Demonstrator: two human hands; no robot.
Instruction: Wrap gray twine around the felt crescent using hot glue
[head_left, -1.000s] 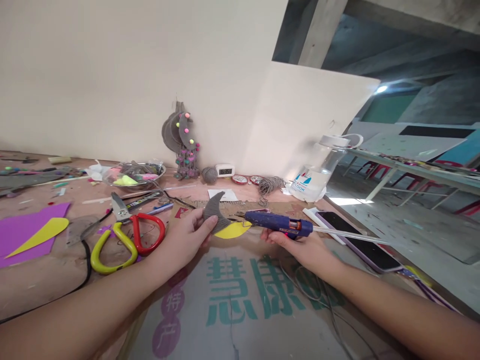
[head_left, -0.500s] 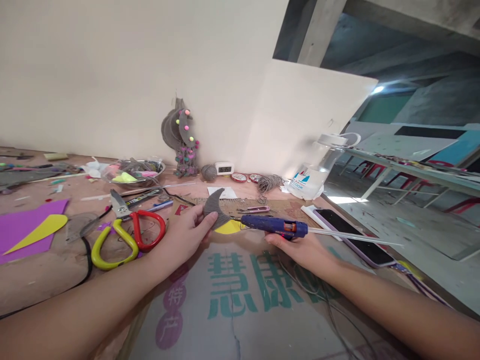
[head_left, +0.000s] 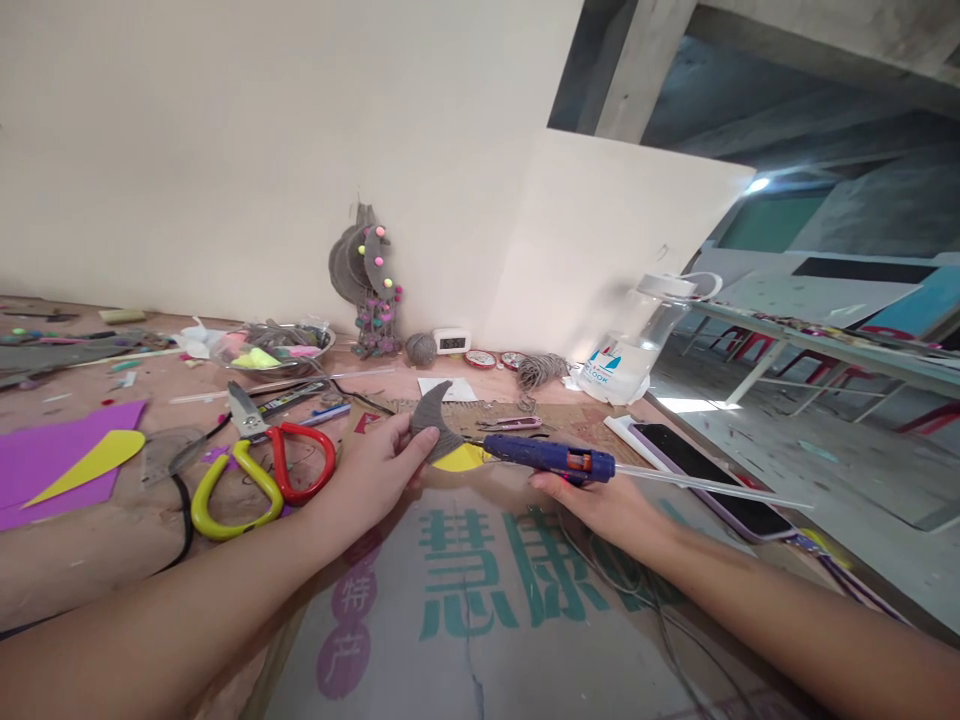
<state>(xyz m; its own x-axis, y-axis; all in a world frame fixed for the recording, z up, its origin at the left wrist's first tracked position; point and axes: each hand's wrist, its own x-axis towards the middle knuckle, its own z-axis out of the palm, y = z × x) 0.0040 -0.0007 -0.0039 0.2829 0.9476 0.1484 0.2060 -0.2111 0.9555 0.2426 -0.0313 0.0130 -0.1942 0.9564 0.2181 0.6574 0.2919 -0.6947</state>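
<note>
Between the thumb and fingers of my left hand (head_left: 390,455) is a grey yarn-wrapped crescent (head_left: 433,412), its pointed tip up. A yellow piece (head_left: 461,458) shows along the crescent's lower edge. My right hand (head_left: 589,495) is closed around a blue glue gun (head_left: 547,455), whose nozzle points left and meets or nearly meets the crescent's right side. A long clear glue stick (head_left: 712,485) sticks out of the gun's back end. Under both hands lies a cardboard sheet (head_left: 390,640) with green and purple printed characters.
Left of my hands lie red-and-yellow scissors (head_left: 274,470), a box cutter (head_left: 292,398) and purple sheets (head_left: 67,460). A phone (head_left: 712,480) is at the right, near a plastic bottle (head_left: 619,350). Along the wall are a small clock (head_left: 451,341), yarn (head_left: 541,370) and a pompom-trimmed hanging (head_left: 367,280).
The whole view has shifted slightly, so things sit a little lower and to the right. Both hands keep their holds, with the nozzle still at the crescent's right side.
</note>
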